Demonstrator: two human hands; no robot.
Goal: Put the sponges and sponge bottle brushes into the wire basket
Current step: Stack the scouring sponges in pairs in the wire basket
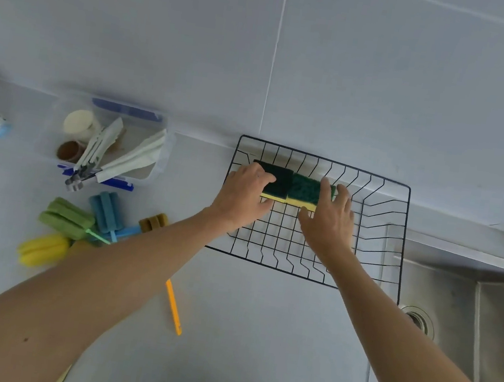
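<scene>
Step in hand: we are setting two scouring sponges into the wire basket [381, 209], at its far left end.
Left hand [243, 194]: fingers curled over the darker sponge [278, 178], thumb under its yellow edge, gripping it.
Right hand [331, 215]: fingers spread over the green sponge [304, 188], thumb by its near edge; holding it loosely, we judge.
Sponges: side by side, touching, green faces up, inside the basket.
Still out: the sponge bottle brushes on the worktop [256, 337] to the left, green [67, 218], blue [105, 210], yellow [43, 249] and brown [154, 222].
Next move: we let both sponges go, then reach left for the brushes; their long handles cross, so we lift them one by one.
</scene>
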